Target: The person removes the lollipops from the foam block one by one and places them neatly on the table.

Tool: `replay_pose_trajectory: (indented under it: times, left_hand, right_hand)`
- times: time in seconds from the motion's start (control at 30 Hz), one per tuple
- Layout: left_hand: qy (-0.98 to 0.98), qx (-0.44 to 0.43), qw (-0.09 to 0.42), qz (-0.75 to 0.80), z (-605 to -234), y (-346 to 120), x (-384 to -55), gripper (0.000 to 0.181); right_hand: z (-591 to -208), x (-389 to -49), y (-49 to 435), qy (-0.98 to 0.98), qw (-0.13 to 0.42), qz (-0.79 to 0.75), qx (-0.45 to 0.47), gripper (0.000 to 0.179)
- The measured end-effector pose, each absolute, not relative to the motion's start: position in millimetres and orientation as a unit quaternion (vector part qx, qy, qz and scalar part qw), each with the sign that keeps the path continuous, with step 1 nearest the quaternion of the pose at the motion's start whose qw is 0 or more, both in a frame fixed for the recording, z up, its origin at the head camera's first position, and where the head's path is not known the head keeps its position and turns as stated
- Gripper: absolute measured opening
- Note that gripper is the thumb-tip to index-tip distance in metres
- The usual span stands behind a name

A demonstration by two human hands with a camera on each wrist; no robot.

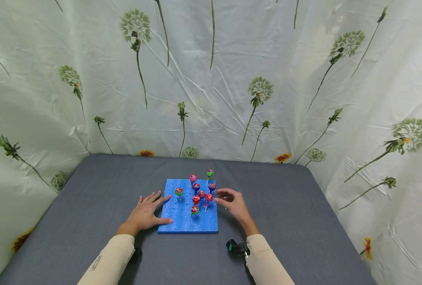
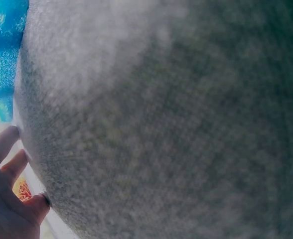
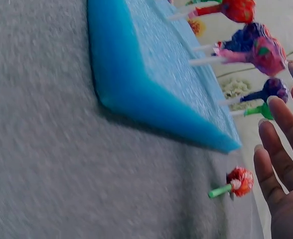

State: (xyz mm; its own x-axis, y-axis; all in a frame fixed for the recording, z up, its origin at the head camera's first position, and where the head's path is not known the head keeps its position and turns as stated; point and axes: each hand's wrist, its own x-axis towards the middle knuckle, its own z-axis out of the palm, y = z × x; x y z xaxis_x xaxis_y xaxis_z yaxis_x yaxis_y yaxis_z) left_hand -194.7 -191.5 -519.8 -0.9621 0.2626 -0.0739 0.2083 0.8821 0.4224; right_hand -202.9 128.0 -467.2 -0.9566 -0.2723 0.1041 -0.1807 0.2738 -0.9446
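A blue foam board (image 1: 182, 226) with small holes holds several wrapped lollipops upright on their sticks, mostly on its right half. My left hand (image 1: 144, 213) rests at the board's left side, fingers spread, thumb and index fingertips over its edge. At the right edge is my right hand (image 1: 232, 204), its thumb tip close to a pink-and-red lollipop (image 1: 209, 197). In the right wrist view its fingers (image 3: 273, 154) are parted, with no stick between them. Below them, a red-wrapped lollipop (image 3: 240, 181) with a green stick lies beside the board.
A grey cloth-covered table (image 1: 267, 190) extends around the board. Behind it hangs a pale curtain (image 1: 214, 91) printed with dandelions. A black strap (image 1: 237, 247) with a small device is on the right wrist.
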Motion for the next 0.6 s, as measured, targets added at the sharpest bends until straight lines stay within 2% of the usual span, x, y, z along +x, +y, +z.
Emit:
replay_pose_trajectory:
  times: [0.17,0.6]
  left_hand:
    - [0.968,0.124,0.061,0.211,-520,-192,-194,0.095]
    - [0.968,0.122,0.062,0.210,-519,-192,-194,0.095]
  right_hand:
    - [-469,-201,120,0.789,0.050,-0.594,-0.149,0.034]
    - [-473,-196,103,0.800,0.007,-0.578,-0.159,0.032]
